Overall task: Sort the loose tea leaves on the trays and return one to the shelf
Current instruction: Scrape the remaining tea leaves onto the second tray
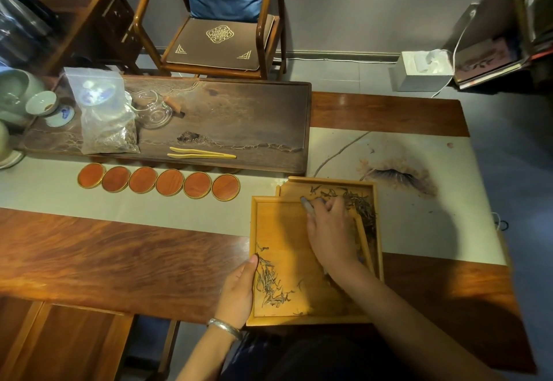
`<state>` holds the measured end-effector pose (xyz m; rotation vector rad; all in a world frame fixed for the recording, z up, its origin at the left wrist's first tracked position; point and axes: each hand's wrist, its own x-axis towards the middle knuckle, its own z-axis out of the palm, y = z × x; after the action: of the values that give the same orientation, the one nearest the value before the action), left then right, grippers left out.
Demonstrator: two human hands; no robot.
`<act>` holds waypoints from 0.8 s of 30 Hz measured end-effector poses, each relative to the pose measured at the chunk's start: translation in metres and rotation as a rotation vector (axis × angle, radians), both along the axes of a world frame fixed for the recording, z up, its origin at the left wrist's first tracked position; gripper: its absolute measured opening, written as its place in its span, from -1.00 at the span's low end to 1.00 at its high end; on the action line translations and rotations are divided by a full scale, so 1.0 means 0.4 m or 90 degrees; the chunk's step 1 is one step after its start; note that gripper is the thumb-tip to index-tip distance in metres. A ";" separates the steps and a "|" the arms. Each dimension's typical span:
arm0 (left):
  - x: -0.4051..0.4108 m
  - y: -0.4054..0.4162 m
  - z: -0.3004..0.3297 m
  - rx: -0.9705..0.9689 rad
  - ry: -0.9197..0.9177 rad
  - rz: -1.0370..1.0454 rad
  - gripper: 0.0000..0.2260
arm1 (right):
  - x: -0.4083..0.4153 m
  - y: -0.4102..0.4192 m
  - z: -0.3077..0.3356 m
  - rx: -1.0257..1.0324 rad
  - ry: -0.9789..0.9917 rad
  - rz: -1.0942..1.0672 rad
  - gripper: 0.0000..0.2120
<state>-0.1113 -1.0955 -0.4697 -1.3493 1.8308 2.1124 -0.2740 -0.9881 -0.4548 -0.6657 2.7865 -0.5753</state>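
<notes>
Two light wooden trays overlap on the table in front of me. The near tray holds a loose clump of pale tea leaves along its left side. Behind it to the right, the far tray carries darker tea leaves. My left hand grips the near tray's left rim, thumb lying over the edge beside the leaves. My right hand reaches across to the far tray and pinches a small grey tool or tweezers whose tip points at the dark leaves.
A dark wooden tea board lies behind, with bamboo tongs, a plastic bag of tea and a glass pitcher. Several round coasters line the cloth runner. Cups stand far left; a chair is beyond.
</notes>
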 end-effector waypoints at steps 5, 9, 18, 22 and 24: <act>-0.010 -0.009 0.008 0.008 0.015 0.012 -0.70 | -0.001 0.017 0.055 -0.099 -0.032 0.078 -0.76; -0.021 -0.015 0.009 0.005 0.031 0.018 -0.70 | 0.048 0.006 0.091 -0.117 -0.064 0.271 -0.77; -0.021 -0.014 0.004 0.000 0.031 0.005 -0.67 | 0.060 -0.043 0.033 -0.045 -0.043 0.360 -0.71; -0.018 -0.016 -0.004 -0.009 0.018 0.009 -0.68 | 0.071 -0.035 0.031 -0.056 -0.031 0.425 -0.75; -0.016 -0.016 -0.009 -0.014 0.012 0.014 -0.69 | 0.079 -0.022 0.032 -0.057 -0.049 0.436 -0.75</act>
<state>-0.1176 -1.1018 -0.4732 -1.3656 1.8605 2.1286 -0.2422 -0.9969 -0.4420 -1.4820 2.2501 -0.5538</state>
